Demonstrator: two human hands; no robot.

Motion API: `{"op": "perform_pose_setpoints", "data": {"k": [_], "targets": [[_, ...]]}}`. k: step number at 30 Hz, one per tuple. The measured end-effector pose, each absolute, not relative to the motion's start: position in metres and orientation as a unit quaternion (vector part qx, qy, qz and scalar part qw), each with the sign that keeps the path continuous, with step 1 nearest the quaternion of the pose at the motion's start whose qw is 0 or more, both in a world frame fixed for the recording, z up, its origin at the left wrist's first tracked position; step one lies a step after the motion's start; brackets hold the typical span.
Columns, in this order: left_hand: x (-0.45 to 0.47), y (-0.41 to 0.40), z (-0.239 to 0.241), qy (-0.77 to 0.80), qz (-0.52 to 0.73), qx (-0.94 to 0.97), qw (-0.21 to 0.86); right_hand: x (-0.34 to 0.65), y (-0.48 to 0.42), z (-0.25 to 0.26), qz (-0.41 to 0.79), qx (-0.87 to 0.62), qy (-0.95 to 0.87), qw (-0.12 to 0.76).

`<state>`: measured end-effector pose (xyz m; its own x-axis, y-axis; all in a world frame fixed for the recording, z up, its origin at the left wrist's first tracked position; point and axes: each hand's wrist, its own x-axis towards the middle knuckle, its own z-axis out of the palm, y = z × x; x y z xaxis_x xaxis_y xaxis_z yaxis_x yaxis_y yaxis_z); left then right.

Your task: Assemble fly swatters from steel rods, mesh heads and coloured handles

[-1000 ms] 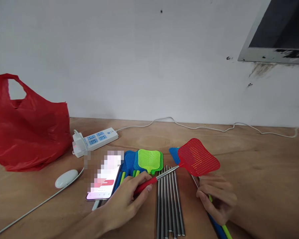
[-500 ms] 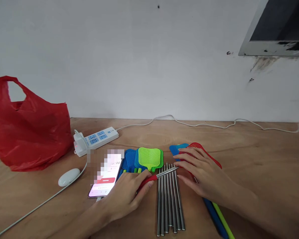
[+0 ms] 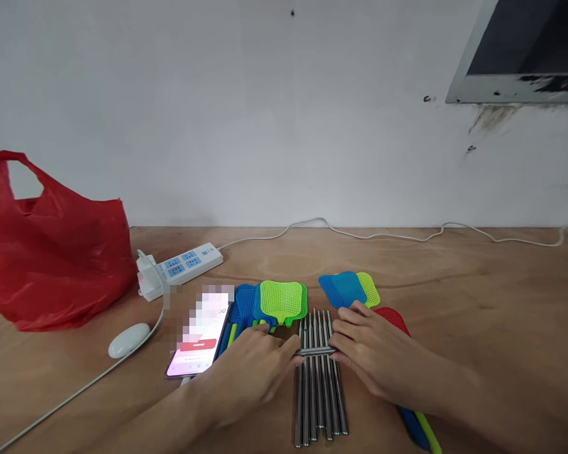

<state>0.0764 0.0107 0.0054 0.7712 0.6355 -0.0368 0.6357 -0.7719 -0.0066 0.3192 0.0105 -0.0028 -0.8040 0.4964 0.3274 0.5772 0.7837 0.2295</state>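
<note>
A short stretch of metal rod (image 3: 316, 351) shows crosswise between my hands. My left hand (image 3: 260, 362) is closed on its left end; the red handle is hidden in that hand. My right hand (image 3: 372, 350) is closed with its fingertips at the rod's other end. A red fly swatter head (image 3: 394, 320) sticks out behind my right hand; whether it joins the rod is hidden. Beneath the crosswise rod, several metal rods (image 3: 319, 397) lie side by side. Green and blue fly swatter heads (image 3: 281, 298) lie behind my left hand, more blue and yellow-green heads (image 3: 345, 288) beyond my right.
A lit phone (image 3: 203, 334) lies left of my left hand. Further left are a white mouse (image 3: 129, 340), a power strip (image 3: 182, 270) and a red plastic bag (image 3: 57, 252). A thin white cable (image 3: 373, 237) runs along the wall. Blue and green handles (image 3: 419, 429) lie below my right forearm.
My right hand has closed from spread fingers onto the rod's end. The red swatter head has shifted towards me, uncovering a yellow-green one. The rod has levelled and sits lower.
</note>
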Motion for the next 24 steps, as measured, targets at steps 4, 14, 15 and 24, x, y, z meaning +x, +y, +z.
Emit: {"op": "perform_pose_setpoints", "data": {"k": [4, 14, 15, 24], "targets": [[0.078, 0.008, 0.007, 0.328, -0.053, 0.942, -0.049, 0.323, 0.007, 0.002, -0.143, -0.284, -0.941, 0.113], [0.064, 0.007, 0.012, 0.331, -0.034, 0.942, -0.053, 0.336, 0.007, 0.008, -0.069, -0.312, -0.939, 0.128], [0.064, 0.007, 0.012, 0.332, -0.036, 0.941, -0.05, 0.336, 0.007, 0.007, -0.068, -0.312, -0.939, 0.13], [0.071, 0.01, 0.013, 0.324, -0.039, 0.945, -0.012, 0.329, 0.005, 0.0, -0.119, -0.302, -0.937, 0.128]]}}
